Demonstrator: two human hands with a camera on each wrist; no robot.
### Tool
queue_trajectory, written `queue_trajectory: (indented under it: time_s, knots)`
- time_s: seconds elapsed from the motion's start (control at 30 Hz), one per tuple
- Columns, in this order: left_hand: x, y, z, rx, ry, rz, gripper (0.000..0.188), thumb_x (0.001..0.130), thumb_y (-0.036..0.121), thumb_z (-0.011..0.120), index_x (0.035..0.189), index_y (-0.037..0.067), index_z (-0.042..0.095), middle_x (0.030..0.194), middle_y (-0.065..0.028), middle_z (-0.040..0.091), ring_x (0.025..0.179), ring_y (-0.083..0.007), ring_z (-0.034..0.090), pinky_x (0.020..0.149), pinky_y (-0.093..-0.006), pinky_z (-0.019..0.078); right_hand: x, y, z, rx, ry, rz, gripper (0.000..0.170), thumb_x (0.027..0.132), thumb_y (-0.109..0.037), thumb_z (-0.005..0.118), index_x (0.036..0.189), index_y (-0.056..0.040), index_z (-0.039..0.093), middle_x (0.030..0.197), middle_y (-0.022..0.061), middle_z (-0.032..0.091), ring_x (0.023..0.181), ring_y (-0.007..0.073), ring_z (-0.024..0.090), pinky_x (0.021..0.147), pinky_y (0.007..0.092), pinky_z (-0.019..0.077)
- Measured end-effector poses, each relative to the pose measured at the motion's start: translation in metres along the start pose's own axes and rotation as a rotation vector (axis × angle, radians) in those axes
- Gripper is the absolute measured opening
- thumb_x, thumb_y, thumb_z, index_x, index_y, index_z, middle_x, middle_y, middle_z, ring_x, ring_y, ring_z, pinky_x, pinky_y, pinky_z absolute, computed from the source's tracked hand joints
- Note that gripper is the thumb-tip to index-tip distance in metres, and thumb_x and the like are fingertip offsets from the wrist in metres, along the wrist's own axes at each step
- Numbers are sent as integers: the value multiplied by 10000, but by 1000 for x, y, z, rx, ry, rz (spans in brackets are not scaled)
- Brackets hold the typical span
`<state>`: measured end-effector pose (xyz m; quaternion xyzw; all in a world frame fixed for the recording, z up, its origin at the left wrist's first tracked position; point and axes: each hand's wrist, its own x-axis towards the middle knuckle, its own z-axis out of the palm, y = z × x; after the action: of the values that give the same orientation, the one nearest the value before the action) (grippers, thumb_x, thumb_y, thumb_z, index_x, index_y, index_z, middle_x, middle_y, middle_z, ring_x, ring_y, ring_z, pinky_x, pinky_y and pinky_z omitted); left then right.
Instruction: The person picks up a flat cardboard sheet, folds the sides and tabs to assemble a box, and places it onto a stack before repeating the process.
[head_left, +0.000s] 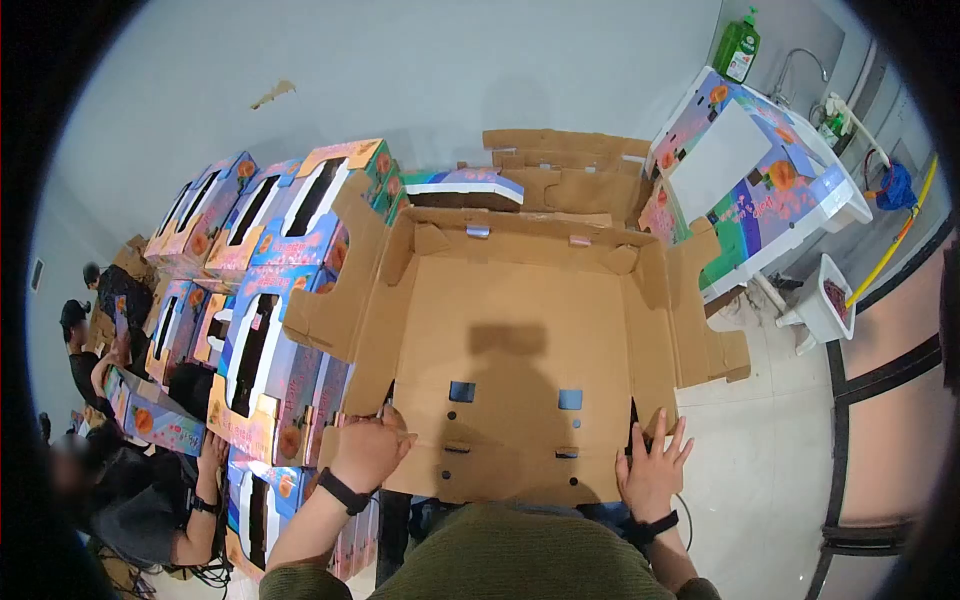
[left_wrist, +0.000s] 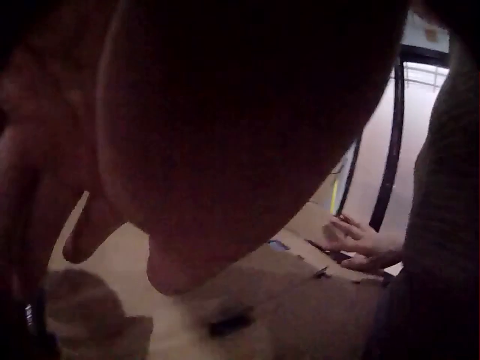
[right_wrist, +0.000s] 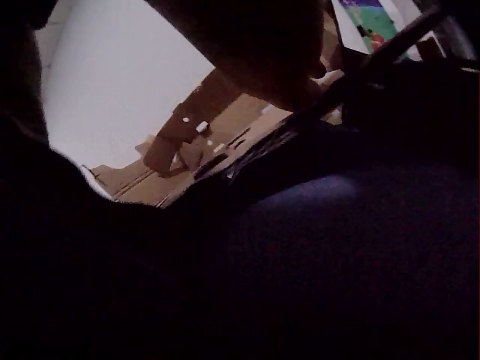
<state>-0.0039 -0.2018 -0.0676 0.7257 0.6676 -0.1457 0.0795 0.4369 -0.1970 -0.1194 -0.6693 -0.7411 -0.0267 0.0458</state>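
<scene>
A large brown cardboard carton (head_left: 515, 300) lies open in front of me, its inside facing up, with side walls raised and flaps spread outward. The near panel has several small holes and slots. My left hand (head_left: 370, 452) is at the near left corner, thumb toward the middle; its fingers point down in the left wrist view. At the near right corner my right hand (head_left: 655, 472) rests on the edge with fingers spread. The right wrist view is mostly dark, showing part of the cardboard (right_wrist: 172, 154) beside the hand.
Printed fruit boxes (head_left: 265, 350) stand stacked along the left. Another flattened brown cardboard piece (head_left: 570, 185) is behind the carton. At the right are a sink covered with printed card (head_left: 770, 190), a green soap bottle (head_left: 738, 48) and a white basin (head_left: 825, 300). People (head_left: 140, 490) work at far left.
</scene>
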Motion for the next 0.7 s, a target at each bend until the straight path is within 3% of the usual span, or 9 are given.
queue_trajectory:
  time_s: [0.07,0.17,0.27,0.33,0.43,0.53,0.7]
  knots:
    - [5,18,-34,1,-173,77,665,948,494,622,1354,-26,538,885,-212,731,856,-351,732,753,-457,563,1,-16,-2,-92,34,-5,535,915,-248,631,1425,-94,577,1648,234,282,1533,490,185,1192,703,163]
    - [17,59,-86,31,-116,107,542,945,455,645,1272,26,596,971,-202,733,871,-300,738,667,-431,564,-4,-22,9,-64,38,-38,554,944,-224,598,1480,-107,519,1636,210,324,1545,389,246,1200,695,143]
    - [59,75,-85,-14,415,302,578,911,365,706,1387,73,559,1383,-185,595,1232,-308,616,928,-502,534,-3,-21,7,51,-49,-109,587,962,-273,589,1521,-139,471,1627,193,352,1543,345,269,1197,688,150]
    - [103,85,-94,77,490,361,679,903,401,701,1470,89,494,1517,-173,474,1399,-328,465,1064,-565,446,-3,-17,12,96,-72,-151,590,972,-292,580,1528,-133,464,1622,213,345,1535,362,275,1182,695,182]
    - [163,101,-115,134,477,354,766,886,440,705,1521,111,430,1582,-167,398,1473,-337,376,1112,-628,384,-1,-7,22,107,-79,-192,617,977,-345,579,1547,-152,441,1634,214,318,1534,359,277,1165,697,205]
    - [218,100,-116,-99,289,386,829,870,471,709,1555,135,384,1629,-150,339,1527,-331,294,1166,-645,303,0,-1,29,138,-108,-197,643,975,-375,588,1568,-201,415,1650,202,299,1527,337,301,1146,725,188]
    - [255,92,-139,200,545,431,840,899,430,667,1607,151,311,1691,-146,223,1571,-306,189,1219,-640,185,3,5,32,180,-150,-200,661,976,-412,603,1578,-230,397,1656,211,278,1531,336,296,1135,730,211]
